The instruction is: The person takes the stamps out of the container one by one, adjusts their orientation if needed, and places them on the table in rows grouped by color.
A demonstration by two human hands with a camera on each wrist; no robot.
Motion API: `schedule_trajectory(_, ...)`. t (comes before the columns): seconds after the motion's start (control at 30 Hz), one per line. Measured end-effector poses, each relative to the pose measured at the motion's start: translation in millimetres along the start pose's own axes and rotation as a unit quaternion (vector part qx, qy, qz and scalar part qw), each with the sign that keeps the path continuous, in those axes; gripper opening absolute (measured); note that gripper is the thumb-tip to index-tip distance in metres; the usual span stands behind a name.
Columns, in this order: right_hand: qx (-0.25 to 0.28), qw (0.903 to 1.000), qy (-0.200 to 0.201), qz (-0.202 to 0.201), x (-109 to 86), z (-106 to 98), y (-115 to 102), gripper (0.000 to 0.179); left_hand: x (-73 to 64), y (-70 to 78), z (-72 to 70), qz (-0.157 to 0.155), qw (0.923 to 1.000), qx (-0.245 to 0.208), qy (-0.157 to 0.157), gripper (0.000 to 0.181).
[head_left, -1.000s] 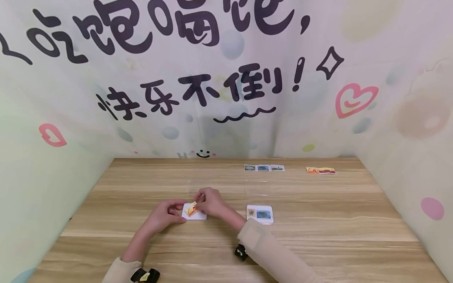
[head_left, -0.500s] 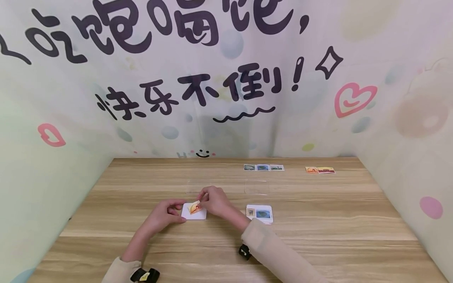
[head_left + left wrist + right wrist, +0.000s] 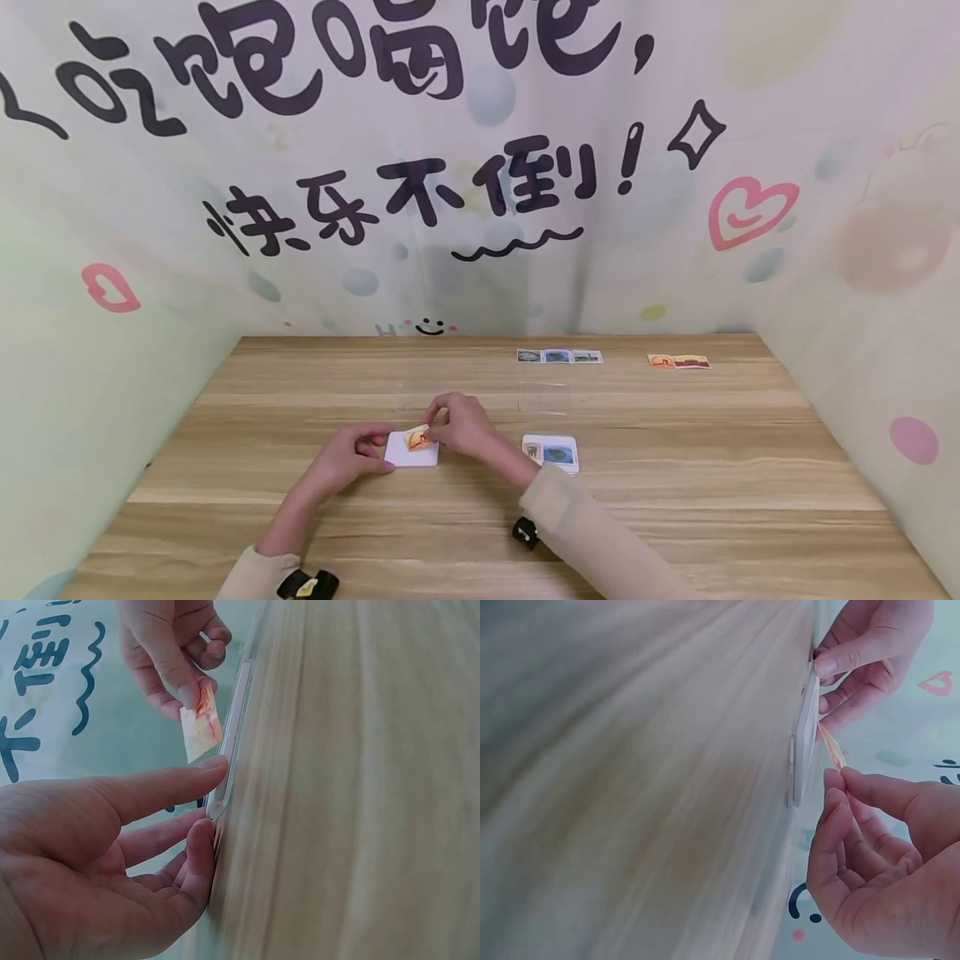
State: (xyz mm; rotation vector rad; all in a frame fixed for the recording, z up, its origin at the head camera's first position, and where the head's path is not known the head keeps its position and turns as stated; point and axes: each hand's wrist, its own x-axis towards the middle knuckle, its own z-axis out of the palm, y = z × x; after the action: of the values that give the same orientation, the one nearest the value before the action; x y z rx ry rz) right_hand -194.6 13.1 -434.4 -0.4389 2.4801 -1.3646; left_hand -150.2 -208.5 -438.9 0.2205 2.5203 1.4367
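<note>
A white card (image 3: 411, 455) lies flat on the wooden table (image 3: 675, 500) in front of me. My left hand (image 3: 381, 443) holds the card at its left edge, thumb on top and fingers curled against the rim (image 3: 225, 787). My right hand (image 3: 431, 431) pinches a small orange picture sticker (image 3: 417, 437) between thumb and forefinger. The sticker (image 3: 201, 729) stands lifted above the card's face, tilted, its lower edge near the card (image 3: 804, 742). In the right wrist view the sticker (image 3: 831, 746) shows as a thin strip just off the card.
To the right lies another white card (image 3: 551, 454) bearing two small pictures. A clear plastic sheet (image 3: 543, 398) lies behind it. Near the back wall sit a row of three small pictures (image 3: 558, 356) and an orange pair (image 3: 678, 362). Printed walls close in three sides.
My right hand has shifted slightly to the right with the orange sticker, drawing it up off the card. The left hand and the card have stayed put.
</note>
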Motion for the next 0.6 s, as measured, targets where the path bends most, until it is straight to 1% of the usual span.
schedule_trajectory(0.13, 0.005, 1.0000, -0.002, 0.005, 0.0, -3, 0, 0.005, -0.5, 0.4, 0.2, -0.004, 1.0000, 0.006, 0.002, 0.052)
schedule_trajectory(0.27, 0.005, 1.0000, 0.004, -0.005, -0.2, -8, 1, 0.005, -0.1, 0.6, 0.9, -0.010, 0.9998, 0.014, 0.006, 0.052)
schedule_trajectory(0.4, 0.013, 0.9999, 0.003, -0.010, -0.6, -13, 2, 0.005, 0.9, 0.8, 1.0, -0.008, 0.9997, 0.019, 0.009, 0.052)
schedule_trajectory(0.6, 0.025, 0.9997, 0.001, -0.008, -2.3, -22, 4, 0.005, 0.3, -0.5, 1.9, -0.008, 0.9998, 0.014, 0.011, 0.052)
